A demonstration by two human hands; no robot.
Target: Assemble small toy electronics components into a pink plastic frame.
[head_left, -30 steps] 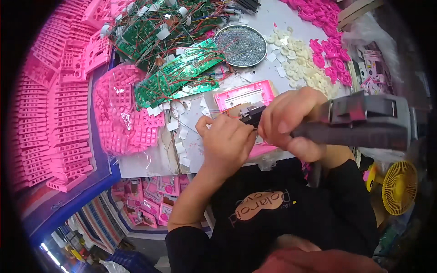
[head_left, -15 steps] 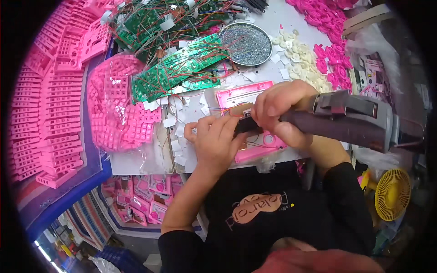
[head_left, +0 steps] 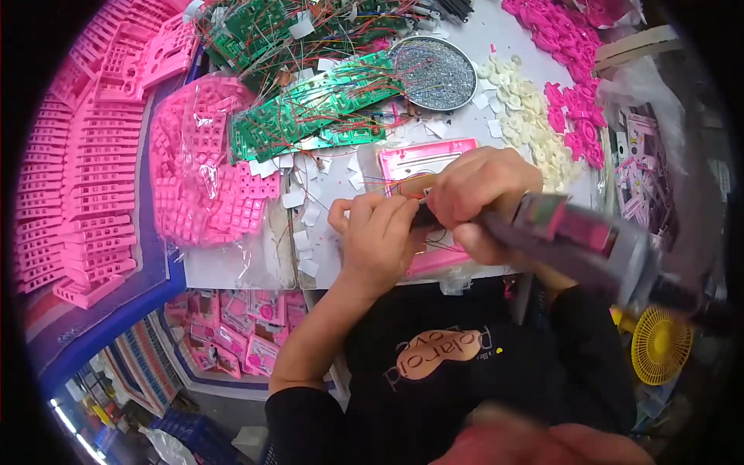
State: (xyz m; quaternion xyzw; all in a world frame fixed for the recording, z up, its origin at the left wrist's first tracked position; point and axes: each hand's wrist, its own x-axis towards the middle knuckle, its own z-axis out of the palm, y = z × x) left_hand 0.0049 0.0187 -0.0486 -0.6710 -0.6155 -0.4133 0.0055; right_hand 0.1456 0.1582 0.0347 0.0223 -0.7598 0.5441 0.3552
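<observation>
A dark power screwdriver (head_left: 570,256) with a grey rear end is gripped in my right hand (head_left: 488,198), fingers wrapped round its front part. It slants down to the right and its rear is blurred. My left hand (head_left: 380,236) is closed at the tool's front end, fingers curled; what they pinch is hidden. Beneath both hands a pink plastic housing (head_left: 457,146) lies on the table, with thin wires and a brown part inside. My hands cover much of it.
Wired green circuit boards (head_left: 310,116) and a round dish of small screws (head_left: 434,74) stand behind. Pink button pieces (head_left: 205,155) in clear plastic lie left, cream discs (head_left: 527,116) and magenta parts (head_left: 573,116) right. A yellow fan (head_left: 661,346) is at lower right.
The screwdriver's rear end has swung downward and blurred, its front staying between my hands. The whole view has shifted slightly, with the table things a little further right.
</observation>
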